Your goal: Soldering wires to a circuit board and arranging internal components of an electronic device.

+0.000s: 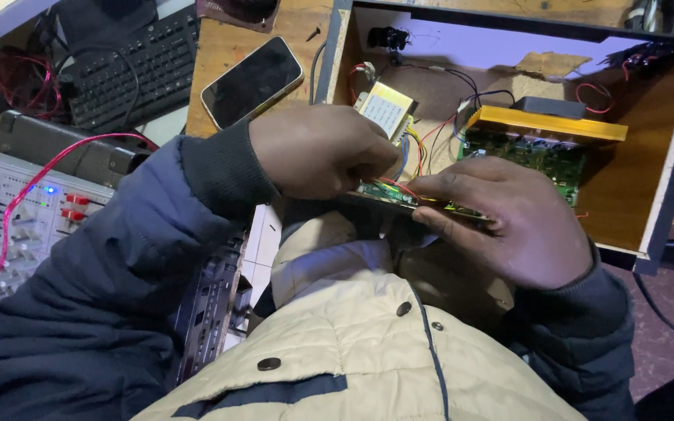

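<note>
board: small green circuit board (423, 204) held edge-up at the near rim of the open wooden case (649, 156), probably to reach its wires
left hand (321, 152): pinched shut on the board's red wires (399, 187)
right hand (509, 222): closed under the board, steadying it
around: phone (253, 80), keyboard (130, 70) at the desk's far left

- Location type: electronics repair workshop.
- Evidence: open wooden enclosure (665, 156) containing green circuit boards (536, 160), a transformer (386, 109) and loose wiring.
- Evidence: audio mixer (9, 226), keyboard (130, 74) and phone (252, 80) crowded on the bench.
</note>
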